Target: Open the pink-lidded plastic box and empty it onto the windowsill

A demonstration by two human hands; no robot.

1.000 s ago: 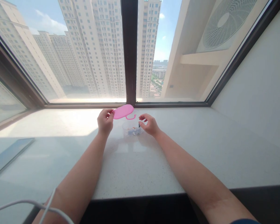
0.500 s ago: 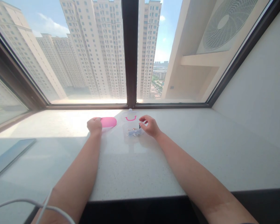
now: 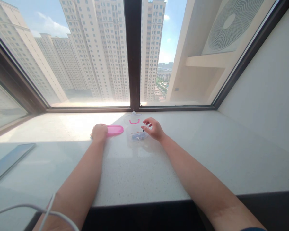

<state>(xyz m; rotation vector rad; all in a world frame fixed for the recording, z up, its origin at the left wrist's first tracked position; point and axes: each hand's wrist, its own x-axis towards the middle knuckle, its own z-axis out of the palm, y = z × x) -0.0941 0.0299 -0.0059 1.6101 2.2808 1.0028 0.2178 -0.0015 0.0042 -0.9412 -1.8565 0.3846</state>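
My left hand is closed on one end of a pink oval lid, whose raised rim shows. The lid is held just left of a small clear plastic container on the white sill. Inside the container are bluish, see-through small items that I cannot name. At its upper part is a pink curved piece, like a handle. My right hand is at the container's right side, thumb and fingers apart. A small dark bit shows under the thumb; whether the hand touches it is unclear.
A flat tablet-like device lies at the left. A white cable crosses over my left forearm. The window frame rises behind the container. A white wall bounds the right, and the sill's front edge is close to me.
The pink lid has tilted in my left hand and moved slightly right and nearer to me, so its rim now shows. My right hand has barely moved beside the container.
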